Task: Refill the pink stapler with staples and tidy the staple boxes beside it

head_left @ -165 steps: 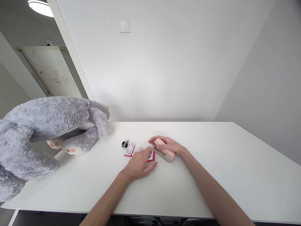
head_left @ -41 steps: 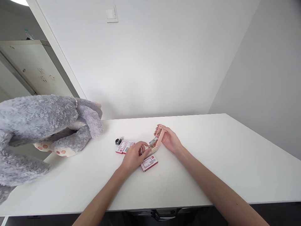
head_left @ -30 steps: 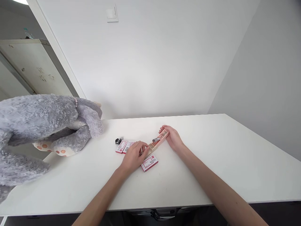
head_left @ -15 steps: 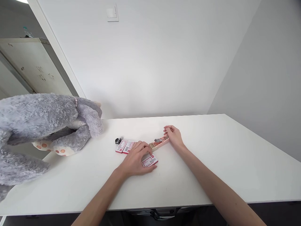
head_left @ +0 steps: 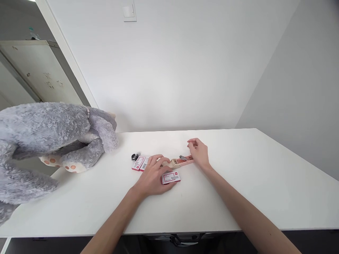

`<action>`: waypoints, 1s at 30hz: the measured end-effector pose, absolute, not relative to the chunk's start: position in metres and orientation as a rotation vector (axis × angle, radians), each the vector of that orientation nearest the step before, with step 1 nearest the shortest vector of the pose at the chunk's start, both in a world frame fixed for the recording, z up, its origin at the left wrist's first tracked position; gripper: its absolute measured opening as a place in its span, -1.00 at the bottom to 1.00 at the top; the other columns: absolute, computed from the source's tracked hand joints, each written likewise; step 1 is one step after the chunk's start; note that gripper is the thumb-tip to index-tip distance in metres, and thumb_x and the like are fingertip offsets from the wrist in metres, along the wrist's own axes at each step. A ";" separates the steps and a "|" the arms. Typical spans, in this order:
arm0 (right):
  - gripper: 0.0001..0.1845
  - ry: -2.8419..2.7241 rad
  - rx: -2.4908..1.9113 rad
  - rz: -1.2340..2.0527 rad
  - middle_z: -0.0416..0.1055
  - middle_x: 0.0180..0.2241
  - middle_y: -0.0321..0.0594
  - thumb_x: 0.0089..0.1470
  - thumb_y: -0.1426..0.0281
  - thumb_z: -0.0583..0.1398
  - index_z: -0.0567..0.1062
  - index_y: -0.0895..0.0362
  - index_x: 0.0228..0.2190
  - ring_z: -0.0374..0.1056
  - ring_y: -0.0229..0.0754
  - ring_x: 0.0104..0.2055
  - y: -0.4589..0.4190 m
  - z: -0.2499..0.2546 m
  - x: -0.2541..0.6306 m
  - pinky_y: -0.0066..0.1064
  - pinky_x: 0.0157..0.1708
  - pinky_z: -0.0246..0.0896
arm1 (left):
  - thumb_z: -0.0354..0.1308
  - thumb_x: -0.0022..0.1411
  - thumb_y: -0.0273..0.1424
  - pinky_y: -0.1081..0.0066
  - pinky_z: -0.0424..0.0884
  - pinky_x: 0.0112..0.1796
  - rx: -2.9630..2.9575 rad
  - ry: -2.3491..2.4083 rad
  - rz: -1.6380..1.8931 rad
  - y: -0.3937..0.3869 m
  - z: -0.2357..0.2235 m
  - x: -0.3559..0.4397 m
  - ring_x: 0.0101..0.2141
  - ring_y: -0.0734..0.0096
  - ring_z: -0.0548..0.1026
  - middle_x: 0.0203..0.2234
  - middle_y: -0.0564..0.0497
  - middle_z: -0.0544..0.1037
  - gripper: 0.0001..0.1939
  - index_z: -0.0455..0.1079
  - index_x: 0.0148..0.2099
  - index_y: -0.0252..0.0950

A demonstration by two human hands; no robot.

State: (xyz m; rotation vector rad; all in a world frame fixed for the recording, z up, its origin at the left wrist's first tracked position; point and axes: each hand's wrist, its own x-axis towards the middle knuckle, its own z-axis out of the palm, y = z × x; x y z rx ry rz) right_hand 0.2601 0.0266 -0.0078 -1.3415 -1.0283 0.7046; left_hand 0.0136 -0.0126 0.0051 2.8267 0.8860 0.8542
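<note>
My left hand [head_left: 155, 178] curves around a small white-and-red box [head_left: 171, 177] lying on the table, thumb at its near edge. Its upper fingers reach the cream end of a narrow sectioned tray [head_left: 185, 161]. Pinkish compartments fill the rest of that tray, and a small shiny metal piece [head_left: 182, 157] sits at its far edge. At the tray's right end is my right hand [head_left: 199, 151], fingers pinched together; whatever is between them is too small to name. Left of my left hand lie more white-and-red boxes [head_left: 139, 163], partly covered by it, beside a black-and-silver clip-like item [head_left: 135, 156].
A large grey plush toy [head_left: 53, 123] leans over the left side of the white table [head_left: 251, 183]. Behind the table rises a white wall [head_left: 172, 70] with a light switch [head_left: 129, 11]. A worn cabinet [head_left: 39, 67] stands beyond the doorway at left.
My right hand has drawn slightly up and right, its fingers now pinched just off the tray. The tray lies at a flatter angle, and the near box has turned a little under my left hand.
</note>
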 end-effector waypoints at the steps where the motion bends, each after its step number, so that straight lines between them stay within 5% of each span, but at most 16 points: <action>1: -0.85 -1.074 -1.338 0.648 0.52 -0.30 -0.18 0.07 0.27 0.22 0.54 0.02 -0.30 0.39 -0.08 -0.28 0.024 -0.006 0.258 -0.32 -0.42 0.33 | 0.34 0.20 -0.17 -0.04 0.27 0.14 2.820 0.900 0.881 -0.012 0.005 0.014 0.16 -0.06 0.30 0.06 -0.09 0.50 -0.75 0.51 -0.10 -0.11; 5: -0.80 -1.290 -1.272 0.433 0.50 -0.22 -0.14 0.23 0.24 0.12 0.53 0.00 -0.24 0.33 -0.02 -0.14 0.012 0.002 0.243 -0.25 -0.29 0.31 | 0.30 0.26 -0.19 -0.01 0.31 0.12 2.748 0.938 1.009 -0.012 0.006 0.015 0.13 0.00 0.34 0.07 -0.11 0.50 -0.74 0.46 -0.04 -0.12; 12: -0.83 -1.458 -1.122 0.374 0.45 -0.15 -0.10 0.28 0.26 0.12 0.50 -0.05 -0.17 0.28 0.05 -0.04 -0.004 0.007 0.225 -0.08 -0.11 0.29 | 0.13 0.41 -0.21 0.23 0.36 -0.22 2.578 1.084 1.105 -0.009 0.002 0.013 -0.28 0.25 0.46 -0.24 -0.05 0.54 -0.74 0.31 0.05 -0.21; 24: -0.86 -1.626 -0.951 0.364 0.42 -0.19 -0.11 0.21 0.33 0.20 0.60 -0.07 -0.30 0.31 0.06 -0.08 -0.012 0.010 0.220 -0.04 -0.09 0.28 | 0.23 0.37 -0.22 0.20 0.34 -0.12 2.554 1.238 1.352 -0.008 0.005 0.016 -0.16 0.22 0.49 -0.15 -0.07 0.56 -0.71 0.32 0.04 -0.19; 30: -0.77 -1.636 -0.890 0.563 0.39 -0.01 -0.08 0.25 0.24 0.18 0.66 -0.09 -0.28 0.33 0.06 -0.05 -0.013 0.015 0.221 -0.21 -0.39 0.29 | 0.19 0.39 -0.18 0.18 0.36 -0.09 2.520 1.263 1.326 -0.008 0.005 0.015 -0.11 0.17 0.51 -0.12 -0.09 0.57 -0.71 0.33 0.05 -0.18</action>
